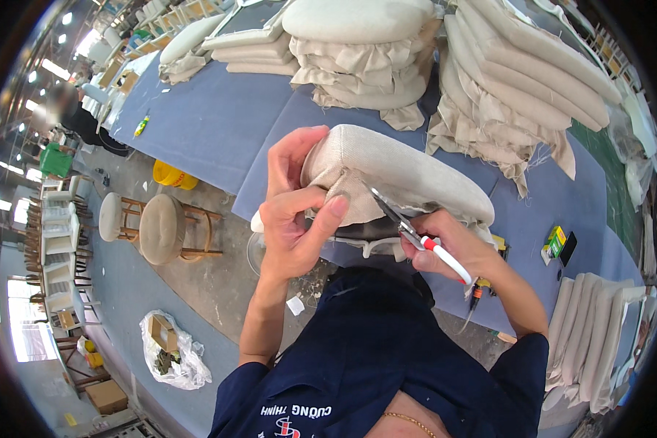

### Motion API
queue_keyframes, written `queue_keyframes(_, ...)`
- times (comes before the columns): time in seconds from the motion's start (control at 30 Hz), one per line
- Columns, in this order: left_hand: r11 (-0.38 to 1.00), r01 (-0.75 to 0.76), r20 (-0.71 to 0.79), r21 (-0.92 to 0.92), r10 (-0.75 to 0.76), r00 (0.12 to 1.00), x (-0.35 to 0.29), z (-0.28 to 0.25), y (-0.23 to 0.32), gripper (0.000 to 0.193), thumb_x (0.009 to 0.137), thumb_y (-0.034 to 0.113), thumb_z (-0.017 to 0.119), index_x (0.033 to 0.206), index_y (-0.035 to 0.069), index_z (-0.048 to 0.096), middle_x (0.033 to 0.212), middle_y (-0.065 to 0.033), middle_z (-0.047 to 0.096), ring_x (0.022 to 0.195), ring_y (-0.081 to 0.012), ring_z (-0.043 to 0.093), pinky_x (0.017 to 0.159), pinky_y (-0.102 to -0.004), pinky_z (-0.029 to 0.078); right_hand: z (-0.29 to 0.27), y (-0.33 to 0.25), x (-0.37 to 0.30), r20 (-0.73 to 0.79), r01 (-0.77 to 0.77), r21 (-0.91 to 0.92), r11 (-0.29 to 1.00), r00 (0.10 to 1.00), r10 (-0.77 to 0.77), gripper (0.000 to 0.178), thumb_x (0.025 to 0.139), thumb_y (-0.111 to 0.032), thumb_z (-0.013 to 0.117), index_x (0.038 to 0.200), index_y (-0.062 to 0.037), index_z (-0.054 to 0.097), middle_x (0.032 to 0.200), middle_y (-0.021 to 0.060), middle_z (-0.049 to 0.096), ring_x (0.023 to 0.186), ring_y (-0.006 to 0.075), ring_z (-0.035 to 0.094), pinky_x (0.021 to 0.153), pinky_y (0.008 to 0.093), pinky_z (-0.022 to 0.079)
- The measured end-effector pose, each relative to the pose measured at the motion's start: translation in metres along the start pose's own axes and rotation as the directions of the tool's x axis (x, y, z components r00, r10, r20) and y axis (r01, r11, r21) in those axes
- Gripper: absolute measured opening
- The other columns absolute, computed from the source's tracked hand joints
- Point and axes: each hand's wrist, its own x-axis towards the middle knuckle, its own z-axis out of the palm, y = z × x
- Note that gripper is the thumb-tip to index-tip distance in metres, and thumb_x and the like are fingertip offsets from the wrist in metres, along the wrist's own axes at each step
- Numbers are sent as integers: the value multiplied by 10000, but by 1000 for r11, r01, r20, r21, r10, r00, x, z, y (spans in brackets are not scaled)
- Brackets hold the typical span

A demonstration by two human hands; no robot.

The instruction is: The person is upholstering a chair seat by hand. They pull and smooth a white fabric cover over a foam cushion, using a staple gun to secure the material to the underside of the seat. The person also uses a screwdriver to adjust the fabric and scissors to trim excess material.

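Upholstered seat pad (409, 171), fabric corner pinched by left hand (292, 212); right hand (445, 244) closed around scissors (416, 237); risk judged: blades nicking thumb or overcutting fabric.

The tips of the slim metal pliers with red-and-white handles (416, 237) vanish under folded fabric of the beige upholstered seat cushion (394, 171); the right hand (445, 244) covers their pivot, and beyond the cushion the blue-covered bench (219, 124) lies partly hidden
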Motion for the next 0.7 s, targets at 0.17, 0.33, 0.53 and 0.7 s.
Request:
queue_keyframes(0.17, 1000, 9, 54, -19, -8, 999, 1, 1, 3, 184, 872, 62, 723, 729, -40, 669, 1463, -259, 401, 1347, -379, 455, 1126, -473, 337, -3, -4, 1, 5, -24, -69, 997, 1000, 24, 715, 889, -648, 662, 705, 41, 602, 616, 101, 542, 558, 220, 497, 558, 389, 423)
queue_keyframes(0.33, 999, 25, 97, -32, -22, 995, 6, -5, 1, 191, 880, 80, 726, 738, -41, 686, 1465, -265, 407, 1348, -383, 453, 1125, -464, 336, 9, 13, 4, -133, 37, -123, 992, 990, -54, 851, 773, -870, 583, 673, -25, 560, 576, 24, 485, 567, 170, 479, 559, 334, 405)
queue_keyframes(0.53, 999, 34, 161, 22, -37, 986, 8, -2, 5, 165, 862, 89, 738, 762, -38, 707, 1477, -271, 408, 1351, -383, 444, 1125, -466, 328, 7, 9, 1, -99, 2, 29, 1000, 995, 1, 781, 780, -778, 677, 677, -10, 582, 593, 35, 514, 578, 178, 480, 575, 326, 411)
queue_keyframes(0.7, 999, 31, 168, 34, -36, 985, 10, -2, 8, 190, 859, 109, 739, 746, -39, 698, 1494, -293, 405, 1346, -394, 453, 1130, -478, 316, 16, 5, 4, -185, 47, -87, 995, 981, -63, 578, 880, -475, 751, 672, 43, 600, 579, 120, 514, 558, 216, 482, 554, 371, 417)
